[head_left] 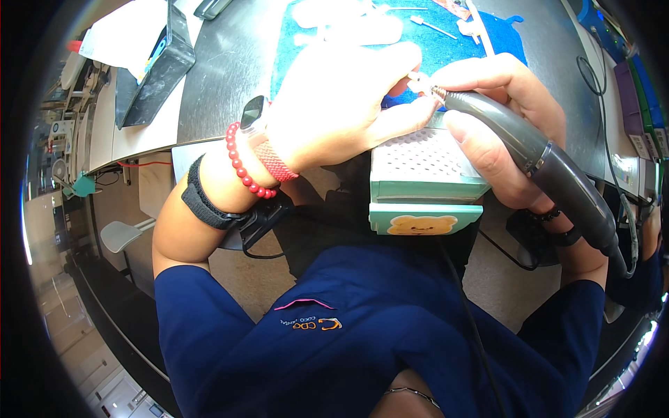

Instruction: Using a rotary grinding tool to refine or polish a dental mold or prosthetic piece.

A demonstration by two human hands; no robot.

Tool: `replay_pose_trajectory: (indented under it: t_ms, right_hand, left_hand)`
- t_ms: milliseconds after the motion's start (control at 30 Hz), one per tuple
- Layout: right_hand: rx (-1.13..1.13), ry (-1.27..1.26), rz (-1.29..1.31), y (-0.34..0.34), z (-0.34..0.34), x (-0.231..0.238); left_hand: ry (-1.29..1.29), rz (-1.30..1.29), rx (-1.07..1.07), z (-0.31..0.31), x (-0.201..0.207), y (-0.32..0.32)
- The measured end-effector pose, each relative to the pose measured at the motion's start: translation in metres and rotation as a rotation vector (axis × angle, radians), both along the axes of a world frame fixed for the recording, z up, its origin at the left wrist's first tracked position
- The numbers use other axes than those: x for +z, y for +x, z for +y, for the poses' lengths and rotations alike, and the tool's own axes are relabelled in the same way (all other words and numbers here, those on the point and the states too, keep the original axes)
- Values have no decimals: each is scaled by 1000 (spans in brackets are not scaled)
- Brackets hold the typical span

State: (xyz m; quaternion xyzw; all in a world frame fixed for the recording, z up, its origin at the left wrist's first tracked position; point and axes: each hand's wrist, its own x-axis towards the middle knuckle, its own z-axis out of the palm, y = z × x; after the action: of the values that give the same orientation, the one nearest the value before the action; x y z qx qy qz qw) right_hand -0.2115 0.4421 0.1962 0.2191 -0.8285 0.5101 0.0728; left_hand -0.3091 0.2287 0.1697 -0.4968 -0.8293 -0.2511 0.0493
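My left hand (334, 104) comes in over the bench and pinches a small cream-white, tooth-like piece (419, 83) between thumb and fingers. My right hand (498, 167) is wrapped round a dark grey rotary handpiece (550, 167), which slants from lower right to upper left. Its narrow tip end meets the piece, or nearly so; contact is hard to make out. The fingertips of both hands are close together there. Below them stands a pale green box (425, 193) with a perforated white top and a cartoon bear on its front.
A blue towel (505, 45) lies beyond my hands, with white pieces (369, 29) and a thin tool (433, 26) on it. At the far left is a black bin (143, 90) holding papers. The handpiece's cable (631, 237) runs up the right side, near stacked coloured trays (641, 97).
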Motion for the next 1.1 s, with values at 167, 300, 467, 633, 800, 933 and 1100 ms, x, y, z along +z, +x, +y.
replay_pose_trajectory:
  t_ms: [167,300,467,633,800,933,1100]
  right_hand:
    - [-1,17,-28,0,-1,3]
    - [-4,17,-17,-1,-1,2]
    - [18,12,30,-1,2,-2]
    - [26,-3,23,-2,0,-1]
    - [3,4,-12,-1,-2,3]
    - [-5,8,-34,-1,-4,6]
    - [-4,4,-37,-2,-4,4]
  left_hand:
    - [9,-2,3,1,1,0]
    - [30,2,-13,2,2,0]
    - [-73,22,-16,3,10,1]
    - [15,22,-15,-2,-4,-2]
    - [26,94,-56,7,8,1]
    - [164,45,-35,10,6,2]
    - [162,39,-38,11,7,1]
